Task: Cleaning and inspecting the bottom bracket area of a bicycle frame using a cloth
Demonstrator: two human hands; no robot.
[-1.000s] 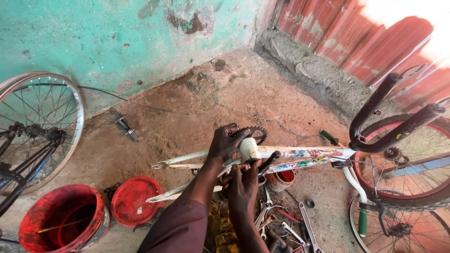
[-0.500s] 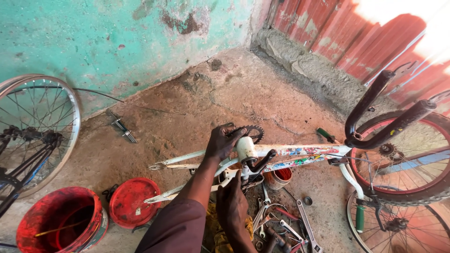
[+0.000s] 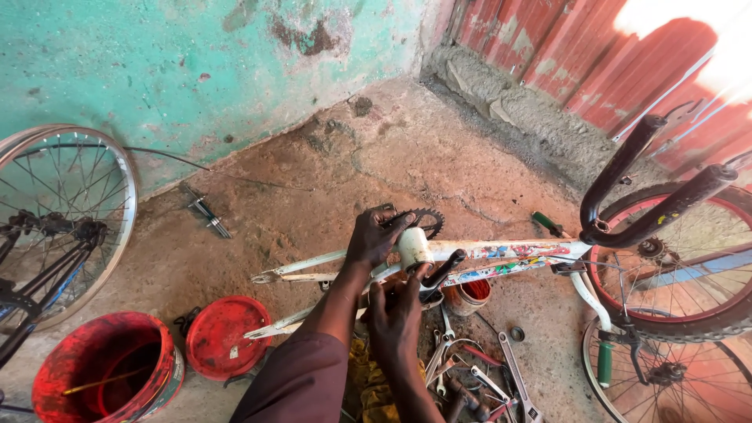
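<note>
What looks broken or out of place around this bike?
The white bike frame lies on its side with no rear wheel; a loose wheel leans against the peeling green wall. Wrenches lie scattered on the dirt floor. Both hands, left and right, grip the frame's middle.

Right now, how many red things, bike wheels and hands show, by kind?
Red buckets: 1
Red lids: 1
Bike wheels: 3, left, right, lower right
Hands on the white frame: 2, left hand, right hand
Total: 7
</note>
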